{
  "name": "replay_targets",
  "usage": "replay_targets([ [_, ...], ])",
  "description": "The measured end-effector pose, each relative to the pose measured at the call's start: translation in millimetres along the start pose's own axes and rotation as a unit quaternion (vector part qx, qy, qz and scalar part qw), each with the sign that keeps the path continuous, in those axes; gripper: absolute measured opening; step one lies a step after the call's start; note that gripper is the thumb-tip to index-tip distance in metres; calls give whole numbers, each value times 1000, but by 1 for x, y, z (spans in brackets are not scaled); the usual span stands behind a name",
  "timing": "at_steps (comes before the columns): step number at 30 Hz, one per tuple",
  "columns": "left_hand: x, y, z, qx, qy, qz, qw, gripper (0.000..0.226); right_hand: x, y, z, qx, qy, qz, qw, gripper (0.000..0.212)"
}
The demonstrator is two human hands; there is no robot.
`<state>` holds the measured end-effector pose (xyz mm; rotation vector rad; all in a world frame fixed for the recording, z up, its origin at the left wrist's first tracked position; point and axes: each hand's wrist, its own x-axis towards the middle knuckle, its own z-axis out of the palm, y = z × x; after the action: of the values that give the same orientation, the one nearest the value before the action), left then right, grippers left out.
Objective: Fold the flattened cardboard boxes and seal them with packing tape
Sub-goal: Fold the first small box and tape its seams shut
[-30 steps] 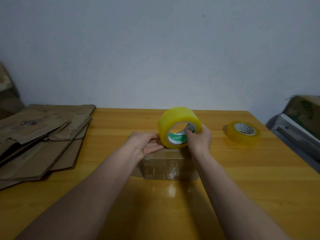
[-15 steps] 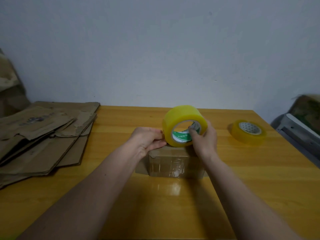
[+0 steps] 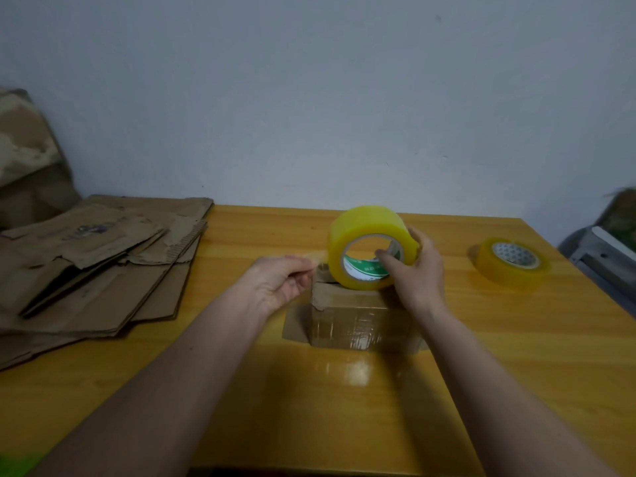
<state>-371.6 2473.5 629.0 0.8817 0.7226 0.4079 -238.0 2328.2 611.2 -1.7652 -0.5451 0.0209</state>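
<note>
Here, on a yellow wooden table (image 3: 516,356), one stack of flattened cardboard (image 3: 96,263) lies far left, and one small folded box (image 3: 358,315) sits centre, just below both hands. The right hand (image 3: 418,270) grips one large tape roll (image 3: 370,247) resting on the box top, thumb inside its core. The left hand (image 3: 278,284) pinches the pulled tape end (image 3: 315,258), which runs leftward from the roll; a second, spare roll (image 3: 511,265) lies well apart, right.

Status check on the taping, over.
Right hand grips big tape roll over the small box. Left hand pinches the pulled tape end. Spare roll and flat cardboard stack sit clear.
</note>
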Motion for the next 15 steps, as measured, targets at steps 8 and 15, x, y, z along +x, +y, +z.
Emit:
replay_targets([
  [8,-2,-8,-3,-28,15,-50,998,12,1,3,3,-78,-36,-50,995,12],
  [15,3,0,-22,25,32,-24,999,7,4,4,-7,8,34,-22,999,27],
])
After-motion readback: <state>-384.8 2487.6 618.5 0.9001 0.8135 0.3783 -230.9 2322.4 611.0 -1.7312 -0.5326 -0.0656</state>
